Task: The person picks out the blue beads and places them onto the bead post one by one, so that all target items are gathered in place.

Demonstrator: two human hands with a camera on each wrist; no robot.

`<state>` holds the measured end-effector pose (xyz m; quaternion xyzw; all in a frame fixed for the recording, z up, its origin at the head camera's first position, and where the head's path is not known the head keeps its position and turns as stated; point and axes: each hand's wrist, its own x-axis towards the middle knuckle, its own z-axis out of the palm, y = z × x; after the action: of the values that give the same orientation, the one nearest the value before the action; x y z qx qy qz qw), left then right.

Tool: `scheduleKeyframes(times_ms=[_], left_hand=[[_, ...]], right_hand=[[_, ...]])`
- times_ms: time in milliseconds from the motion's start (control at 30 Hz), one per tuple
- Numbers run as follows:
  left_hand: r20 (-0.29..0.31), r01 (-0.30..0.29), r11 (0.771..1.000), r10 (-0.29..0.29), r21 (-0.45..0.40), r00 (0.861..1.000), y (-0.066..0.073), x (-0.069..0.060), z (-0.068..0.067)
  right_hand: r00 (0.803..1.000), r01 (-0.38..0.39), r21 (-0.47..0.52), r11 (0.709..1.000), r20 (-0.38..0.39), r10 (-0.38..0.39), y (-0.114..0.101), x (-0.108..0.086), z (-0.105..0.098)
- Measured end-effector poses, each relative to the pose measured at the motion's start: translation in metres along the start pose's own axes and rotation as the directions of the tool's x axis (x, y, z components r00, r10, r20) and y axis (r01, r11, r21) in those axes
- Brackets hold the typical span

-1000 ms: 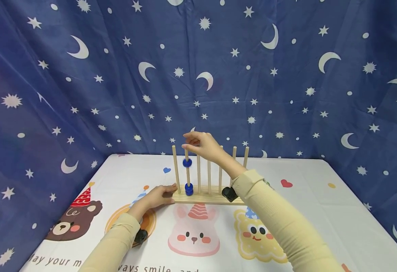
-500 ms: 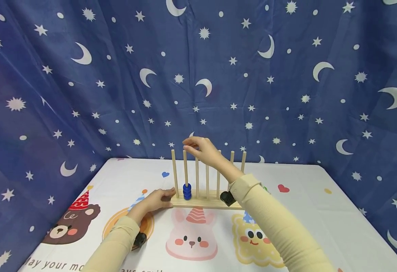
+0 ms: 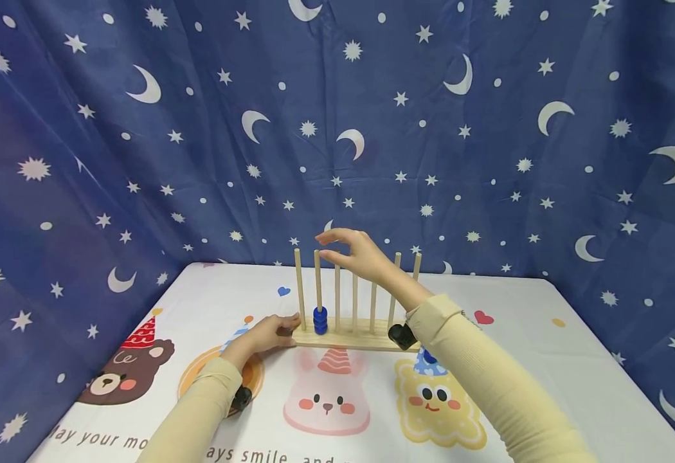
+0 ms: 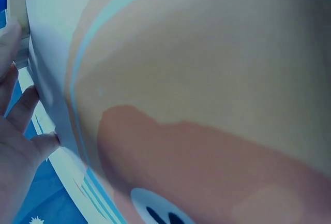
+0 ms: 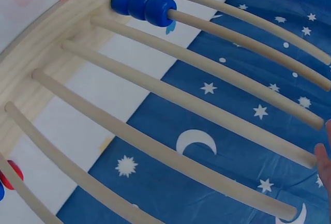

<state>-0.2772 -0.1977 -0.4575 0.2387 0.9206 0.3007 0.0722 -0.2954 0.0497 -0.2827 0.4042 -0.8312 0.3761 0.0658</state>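
Observation:
A wooden stand [image 3: 346,335] with a row of upright pegs stands on the table. Three blue beads [image 3: 320,320] sit stacked at the foot of its second peg from the left; the right wrist view shows these beads [image 5: 142,6] touching one another. My left hand [image 3: 268,334] grips the left end of the stand's base; in the left wrist view the fingers of that hand [image 4: 20,125] partly leave the frame. Above the tops of the second and third pegs, my right hand [image 3: 360,254] hovers with thumb and fingers apart, holding nothing.
A blue bead [image 3: 430,357] lies beside my right forearm. The right wrist view shows a red bead [image 5: 12,175] beyond the last peg, partly hidden. A printed white tablecloth [image 3: 522,360] covers the table, and a dark blue starry curtain [image 3: 372,96] hangs behind.
The upper blue bead has dropped down the second peg onto the others. My right hand has drawn slightly right, its fingers spread wider. My left hand stays at the stand.

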Motion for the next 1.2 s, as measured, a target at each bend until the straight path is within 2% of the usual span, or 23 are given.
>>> scheduleKeyframes(times_ms=[167, 400, 633, 867, 1000, 1200], left_hand=[[-0.013, 0.013, 1.000, -0.013, 0.011, 1.000, 0.001, 0.004, -0.004], [-0.010, 0.053, 0.998, -0.053, -0.025, 0.999, 0.003, -0.008, -0.004], [-0.010, 0.036, 0.999, -0.036, -0.014, 0.999, 0.000, -0.013, -0.004], [0.005, 0.025, 1.000, -0.025, -0.019, 1.000, 0.002, -0.007, -0.003], [0.002, 0.042, 0.999, -0.042, -0.014, 0.999, 0.002, -0.002, 0.000], [-0.011, 0.021, 1.000, -0.021, -0.004, 1.000, 0.001, 0.000, 0.002]], right_hand=[[0.998, 0.055, 0.003, 0.999, -0.012, -0.054, -0.009, -0.002, -0.008], [0.994, 0.105, 0.024, 0.994, 0.002, -0.105, -0.021, -0.006, -0.002], [0.983, 0.183, 0.013, 0.983, 0.017, -0.183, -0.036, -0.012, -0.003], [0.963, 0.257, -0.046, 0.965, -0.072, -0.260, -0.042, -0.030, -0.012], [0.951, 0.281, -0.059, 0.958, -0.116, -0.287, -0.040, -0.044, -0.020], [0.938, 0.296, -0.085, 0.951, -0.162, -0.306, -0.036, -0.061, -0.030]])
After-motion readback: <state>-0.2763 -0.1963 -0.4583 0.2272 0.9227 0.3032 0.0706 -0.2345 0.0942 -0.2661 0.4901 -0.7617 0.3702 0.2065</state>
